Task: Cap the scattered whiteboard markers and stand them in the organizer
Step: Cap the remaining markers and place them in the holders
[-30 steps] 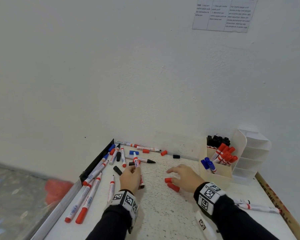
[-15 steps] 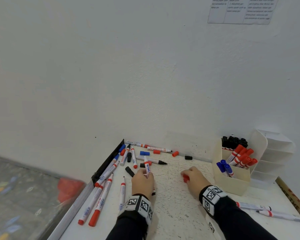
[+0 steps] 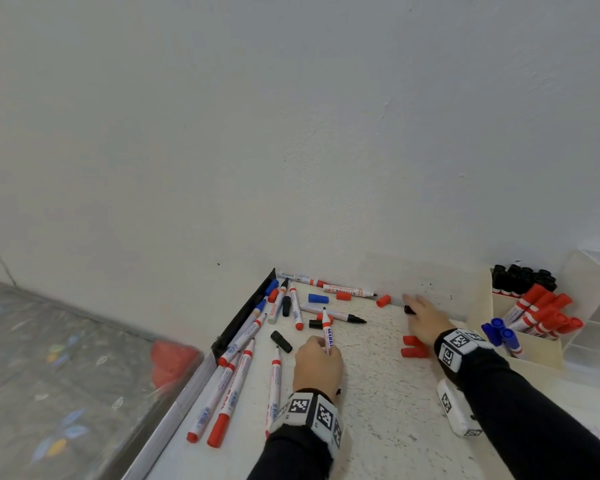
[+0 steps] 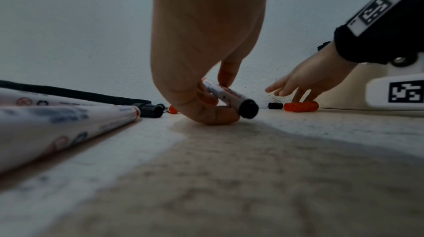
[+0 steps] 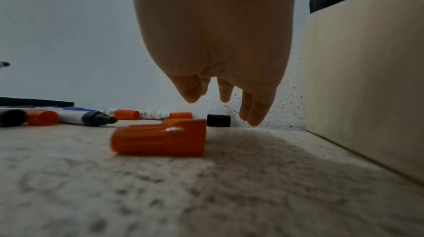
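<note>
Two red caps (image 3: pixel 413 346) lay side by side on the table (image 3: pixel 378 393), just below my right hand (image 3: pixel 425 320) in the head view. That hand reached toward the wall, fingers straight and spread, holding nothing; its fingertips (image 5: pixel 254 119) hung just beside a black cap (image 5: pixel 218 120), a gap only the right wrist view showed. My left hand (image 3: pixel 317 365) pinched an uncapped marker (image 3: pixel 326 329), tip pointing up-frame. Only the left wrist view showed its black end (image 4: pixel 248 108) low over the table. At the right edge stood the organizer (image 3: pixel 534 348), holding capped black, red and blue markers.
</note>
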The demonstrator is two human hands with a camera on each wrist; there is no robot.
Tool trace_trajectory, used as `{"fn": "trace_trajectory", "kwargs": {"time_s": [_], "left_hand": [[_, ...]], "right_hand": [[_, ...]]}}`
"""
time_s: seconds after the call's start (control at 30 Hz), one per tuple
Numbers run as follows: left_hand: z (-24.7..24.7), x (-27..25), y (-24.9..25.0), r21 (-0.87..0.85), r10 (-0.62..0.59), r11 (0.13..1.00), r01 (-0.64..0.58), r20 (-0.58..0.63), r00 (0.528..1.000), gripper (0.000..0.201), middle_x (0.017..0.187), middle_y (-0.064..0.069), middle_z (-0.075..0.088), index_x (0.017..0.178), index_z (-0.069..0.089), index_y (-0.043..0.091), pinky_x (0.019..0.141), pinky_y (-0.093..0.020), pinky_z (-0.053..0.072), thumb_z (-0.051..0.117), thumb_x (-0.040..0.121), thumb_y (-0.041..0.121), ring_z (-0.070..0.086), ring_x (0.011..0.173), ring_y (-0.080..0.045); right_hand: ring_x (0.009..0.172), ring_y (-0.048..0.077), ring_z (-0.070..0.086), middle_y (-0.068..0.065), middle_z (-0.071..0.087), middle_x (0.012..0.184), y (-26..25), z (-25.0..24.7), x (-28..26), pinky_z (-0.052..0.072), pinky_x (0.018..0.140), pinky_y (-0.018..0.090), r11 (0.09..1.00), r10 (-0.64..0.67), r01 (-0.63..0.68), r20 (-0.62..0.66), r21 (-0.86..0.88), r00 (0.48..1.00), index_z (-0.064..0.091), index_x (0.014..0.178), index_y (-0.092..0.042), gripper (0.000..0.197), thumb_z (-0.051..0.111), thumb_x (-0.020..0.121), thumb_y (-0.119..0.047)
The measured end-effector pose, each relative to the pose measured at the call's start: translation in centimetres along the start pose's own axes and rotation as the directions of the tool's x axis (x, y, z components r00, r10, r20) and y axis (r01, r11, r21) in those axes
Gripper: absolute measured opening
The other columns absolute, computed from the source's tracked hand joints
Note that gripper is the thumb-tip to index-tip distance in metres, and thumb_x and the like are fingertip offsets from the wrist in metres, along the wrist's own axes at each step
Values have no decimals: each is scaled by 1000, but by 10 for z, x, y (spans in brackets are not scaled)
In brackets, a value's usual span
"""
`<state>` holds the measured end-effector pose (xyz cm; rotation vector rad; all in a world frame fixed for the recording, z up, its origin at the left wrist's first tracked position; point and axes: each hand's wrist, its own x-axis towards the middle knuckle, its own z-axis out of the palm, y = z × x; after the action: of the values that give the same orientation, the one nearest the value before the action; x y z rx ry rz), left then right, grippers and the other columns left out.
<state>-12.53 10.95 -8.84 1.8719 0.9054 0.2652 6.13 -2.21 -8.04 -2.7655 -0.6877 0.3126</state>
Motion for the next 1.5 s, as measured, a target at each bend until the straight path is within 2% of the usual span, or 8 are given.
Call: {"fn": "trace_trajectory", "kwargs": {"time_s": [0.17,0.33,0.57,0.73,0.83,1.0,1.37,1.5], "left_hand": [[2,4,-3,2,54,999,-54,9,999,33,122,-2,54,125,48,17,83,-20,44,46,95,29,53,96,-8],[5,7,-6,17,122,992,-122,-5,992,30,122,-3,50,123,52,15,82,-16,40,49,94,21,49,90,-6],[6,8,-5,86,164,983,-165,10,986,30,116,-4,52,124,55,17,80,-15,36,48,95,18,47,87,-6],[5,4,-4,109,180,977,-185,59,982,31,116,-3,54,125,55,19,91,-21,41,47,95,17,50,95,-9],[5,2,-1,119,216,967,-226,95,972,30,116,-2,54,124,56,19,96,-23,41,47,95,17,49,95,-7],[7,3,-3,164,231,956,-244,97,968,31,115,-2,53,125,56,19,92,-20,40,45,96,18,48,95,-7],[9,7,-6,304,257,910,-283,123,959,32,111,-2,56,126,55,27,92,-28,44,39,98,22,53,97,-14],[7,6,-4,318,231,911,-261,128,964,33,115,-1,56,127,53,27,98,-34,42,37,98,22,53,106,-17]], "right_hand": [[116,26,48,8,36,140,5,6,12,42,97,28,999,26,-27,-26,-32,999,35,141,-27,49,33,96,-7],[99,24,56,12,56,118,2,2,11,44,87,25,999,44,-45,-103,-3,994,61,110,-11,24,46,92,-7],[91,16,53,2,58,102,-21,-9,-20,44,83,24,919,-116,227,-330,323,937,54,102,-14,15,52,90,-6],[95,15,59,-3,58,101,-30,-5,-51,42,72,14,823,-241,326,-234,466,942,50,83,-33,34,53,88,1],[96,14,64,-1,63,101,-28,1,-62,50,87,26,785,-254,320,-195,531,947,54,85,-29,31,54,86,1],[83,11,68,4,63,100,-31,8,-68,55,84,29,692,-196,277,-196,666,961,56,89,-19,23,50,89,4],[73,13,55,-6,59,96,-41,16,-67,49,76,27,803,-170,252,-198,541,965,52,82,-36,34,49,92,-4],[67,15,50,-4,60,91,-47,21,-67,40,60,20,805,-194,267,-191,530,962,56,89,-31,23,47,93,-10]]}}
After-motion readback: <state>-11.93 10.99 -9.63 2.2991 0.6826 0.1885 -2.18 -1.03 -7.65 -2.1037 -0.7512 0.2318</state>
